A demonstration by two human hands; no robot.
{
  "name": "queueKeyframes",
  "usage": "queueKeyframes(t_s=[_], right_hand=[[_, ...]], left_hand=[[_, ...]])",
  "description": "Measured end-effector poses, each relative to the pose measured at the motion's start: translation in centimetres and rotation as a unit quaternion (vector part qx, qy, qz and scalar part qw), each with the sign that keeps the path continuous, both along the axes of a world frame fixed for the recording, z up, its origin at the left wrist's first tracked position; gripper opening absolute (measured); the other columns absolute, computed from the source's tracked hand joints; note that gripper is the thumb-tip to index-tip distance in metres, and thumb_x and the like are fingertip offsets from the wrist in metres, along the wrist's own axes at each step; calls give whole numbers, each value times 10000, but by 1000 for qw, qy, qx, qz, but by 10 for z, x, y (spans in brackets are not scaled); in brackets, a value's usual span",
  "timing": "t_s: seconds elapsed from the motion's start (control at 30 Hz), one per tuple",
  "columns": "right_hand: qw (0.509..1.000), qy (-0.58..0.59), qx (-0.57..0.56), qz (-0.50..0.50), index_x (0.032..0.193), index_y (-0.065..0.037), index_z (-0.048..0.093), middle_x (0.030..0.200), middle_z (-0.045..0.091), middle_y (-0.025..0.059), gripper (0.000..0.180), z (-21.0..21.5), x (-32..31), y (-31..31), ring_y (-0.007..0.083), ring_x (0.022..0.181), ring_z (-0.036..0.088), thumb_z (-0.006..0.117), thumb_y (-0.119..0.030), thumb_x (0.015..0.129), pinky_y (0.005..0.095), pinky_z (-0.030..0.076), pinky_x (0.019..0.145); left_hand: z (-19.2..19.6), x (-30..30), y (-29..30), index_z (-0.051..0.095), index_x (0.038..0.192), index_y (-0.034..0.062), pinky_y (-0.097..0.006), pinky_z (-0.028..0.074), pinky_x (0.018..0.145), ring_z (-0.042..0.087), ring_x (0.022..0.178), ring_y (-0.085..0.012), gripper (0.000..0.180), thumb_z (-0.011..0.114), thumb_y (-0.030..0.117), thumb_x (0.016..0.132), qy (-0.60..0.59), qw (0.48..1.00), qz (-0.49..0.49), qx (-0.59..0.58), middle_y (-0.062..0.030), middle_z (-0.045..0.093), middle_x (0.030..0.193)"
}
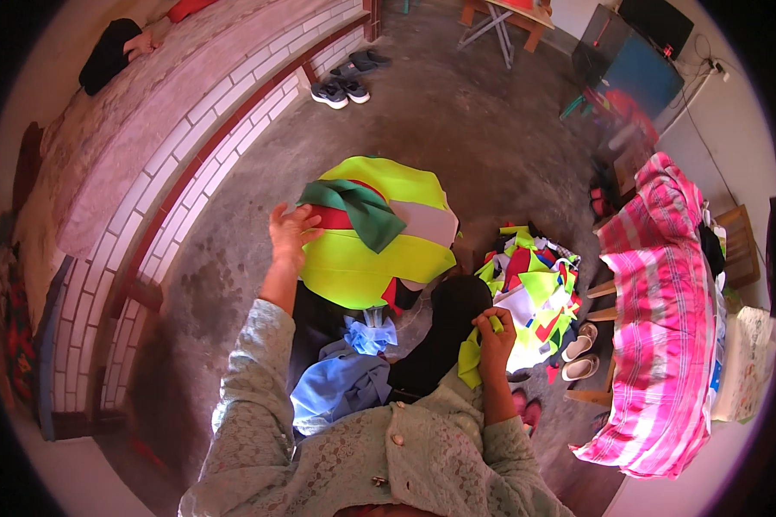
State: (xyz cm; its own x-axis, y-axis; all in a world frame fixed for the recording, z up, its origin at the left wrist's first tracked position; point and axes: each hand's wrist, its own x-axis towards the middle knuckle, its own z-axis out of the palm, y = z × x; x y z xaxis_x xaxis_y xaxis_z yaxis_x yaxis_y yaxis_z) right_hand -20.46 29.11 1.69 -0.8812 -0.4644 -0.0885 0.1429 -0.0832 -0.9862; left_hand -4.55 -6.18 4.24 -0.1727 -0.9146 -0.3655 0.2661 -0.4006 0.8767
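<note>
In front of me lies a large neon yellow-green fabric piece [375, 274], with red and grey cloth on it. A dark green cloth piece [366, 215] rests folded across the top. My left hand [293, 233] is at the left edge of this heap, fingers apart by the red and green cloth. Close to my right thigh, my right hand [496, 336] is closed on a small neon yellow-green fabric scrap [469, 358] that hangs down. Blue cloth [343, 392] lies by my lap, with a lighter blue crumpled piece [372, 334] beyond it.
A pile of mixed fabric scraps [530, 297] lies on the floor at my right. Beside it are beige shoes [580, 355] and a pink checked cloth [655, 319] over furniture. Dark sneakers [340, 92] stand by the white-brick ledge [151, 194] at left.
</note>
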Motion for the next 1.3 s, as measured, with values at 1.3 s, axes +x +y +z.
queueKeyframes(t_s=[1.3], right_hand=[[1000,-2,1,8,900,-80,540,742,606,20,128,4,3,-1,55,612,503,613,-11,820,175,363,549]], left_hand=[[162,10,-67,545,853,86,-198,444,642,541,684,-48,103,622,17,850,54,874,-94,-474,26,618,770]])
